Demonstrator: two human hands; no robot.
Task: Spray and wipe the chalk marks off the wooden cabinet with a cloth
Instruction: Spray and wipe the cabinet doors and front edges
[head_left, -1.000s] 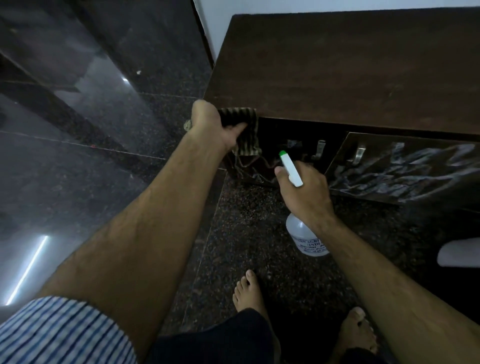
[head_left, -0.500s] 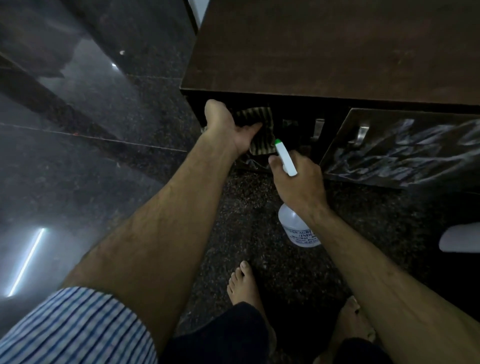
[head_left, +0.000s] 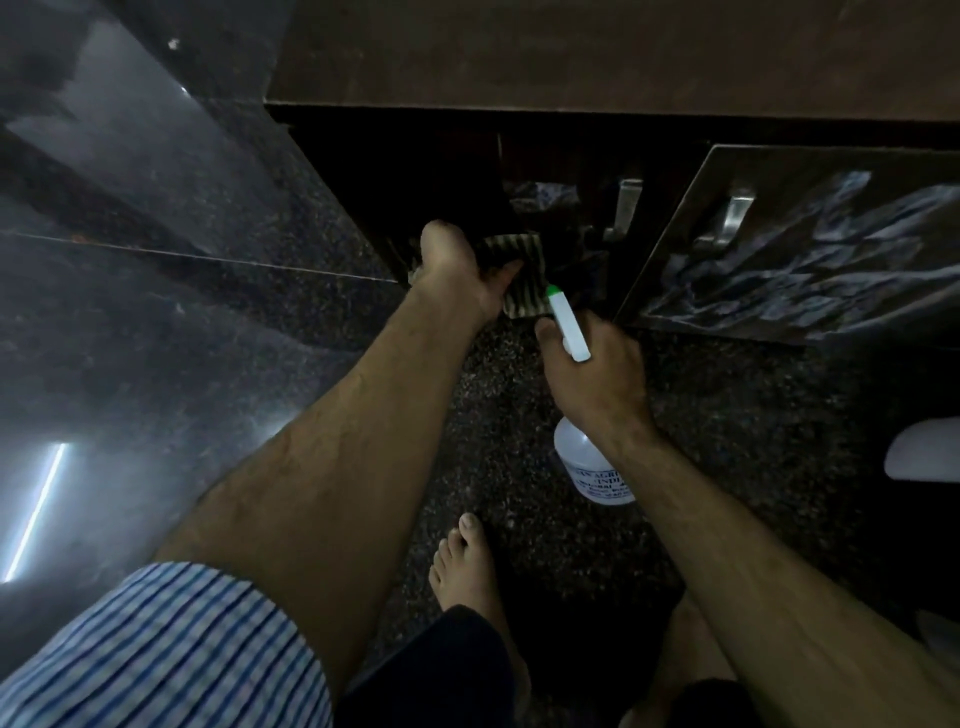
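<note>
My left hand (head_left: 454, 270) presses a striped cloth (head_left: 522, 278) flat against the dark front of the wooden cabinet (head_left: 571, 52), low on its left door. My right hand (head_left: 592, 374) grips a clear spray bottle (head_left: 589, 467) with a white, green-tipped nozzle (head_left: 566, 319) that points at the cabinet just right of the cloth. White chalk marks (head_left: 810, 270) cover the open door on the right, and a small chalk patch (head_left: 540, 195) shows above the cloth.
Two metal handles (head_left: 626, 205) (head_left: 730, 218) stick out from the cabinet doors. The open right door (head_left: 737, 166) juts toward me. My bare feet (head_left: 467, 566) stand on speckled granite floor (head_left: 156, 338). A white object (head_left: 924, 457) sits at the right edge.
My left hand has slid the cloth down the cabinet front from the top edge to low on the door. My view has tipped downward. The spray bottle stays in my right hand.
</note>
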